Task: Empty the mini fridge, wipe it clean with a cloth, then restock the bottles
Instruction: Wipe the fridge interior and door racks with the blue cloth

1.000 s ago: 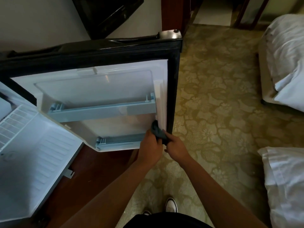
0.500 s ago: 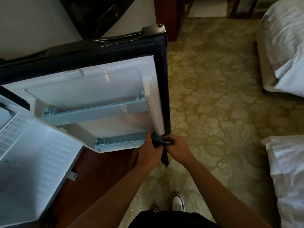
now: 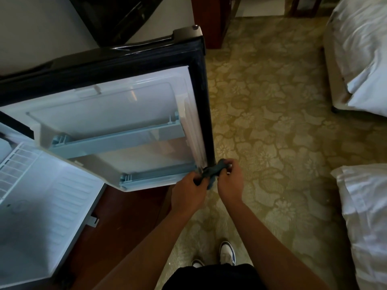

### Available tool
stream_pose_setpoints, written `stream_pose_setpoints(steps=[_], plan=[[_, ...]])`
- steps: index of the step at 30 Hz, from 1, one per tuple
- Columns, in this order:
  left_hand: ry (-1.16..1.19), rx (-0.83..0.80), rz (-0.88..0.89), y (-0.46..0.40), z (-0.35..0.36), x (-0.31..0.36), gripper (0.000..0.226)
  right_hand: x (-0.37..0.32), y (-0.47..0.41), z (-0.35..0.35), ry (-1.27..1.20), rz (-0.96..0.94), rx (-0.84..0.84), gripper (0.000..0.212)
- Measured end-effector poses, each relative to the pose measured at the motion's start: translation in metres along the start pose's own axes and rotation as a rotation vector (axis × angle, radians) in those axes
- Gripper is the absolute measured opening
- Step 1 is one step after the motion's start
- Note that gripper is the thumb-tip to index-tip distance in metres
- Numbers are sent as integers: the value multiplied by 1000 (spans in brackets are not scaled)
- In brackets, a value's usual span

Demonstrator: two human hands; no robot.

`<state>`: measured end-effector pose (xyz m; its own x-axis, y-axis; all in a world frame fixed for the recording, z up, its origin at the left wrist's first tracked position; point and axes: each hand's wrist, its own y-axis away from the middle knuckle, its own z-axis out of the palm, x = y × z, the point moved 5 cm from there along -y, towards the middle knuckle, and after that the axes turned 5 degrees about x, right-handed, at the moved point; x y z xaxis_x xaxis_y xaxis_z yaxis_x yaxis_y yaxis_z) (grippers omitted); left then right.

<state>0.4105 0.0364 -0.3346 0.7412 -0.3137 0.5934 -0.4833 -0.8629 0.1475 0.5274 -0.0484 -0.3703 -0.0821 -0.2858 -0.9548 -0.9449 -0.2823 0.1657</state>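
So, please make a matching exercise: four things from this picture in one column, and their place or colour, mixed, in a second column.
Things:
1. cloth
2. fridge door
3. wire shelf
4. shoes

Descriptions:
A. white, on the carpet
B. dark, gripped by the left hand and the right hand
C. inside the fridge, at far left
D. swung open, its racks empty

Pairs: 1-B, 2-D, 3-C, 4-A

Cloth (image 3: 212,172) dropped from the door gasket's lower stretch, a second back, to the bottom corner of the fridge door (image 3: 117,114), at 3 o'clock of the lower door rail. Now stretched sideways between left hand (image 3: 189,192) and right hand (image 3: 230,182), no longer hanging as half a second ago. Right hand shifted toward 3 o'clock, off the door edge, fingers pinching the cloth's end.
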Motion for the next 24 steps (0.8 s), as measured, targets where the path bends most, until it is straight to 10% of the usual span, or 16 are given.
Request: stream_pose_setpoints(steps=[9,24], plan=[[287,35,-23,-13,-20,4,66,-4,-11,32,27,-56,-214,25],[267,-146,38,-24,-20,16,61,-43,-13,36,-147,8,-289,25]])
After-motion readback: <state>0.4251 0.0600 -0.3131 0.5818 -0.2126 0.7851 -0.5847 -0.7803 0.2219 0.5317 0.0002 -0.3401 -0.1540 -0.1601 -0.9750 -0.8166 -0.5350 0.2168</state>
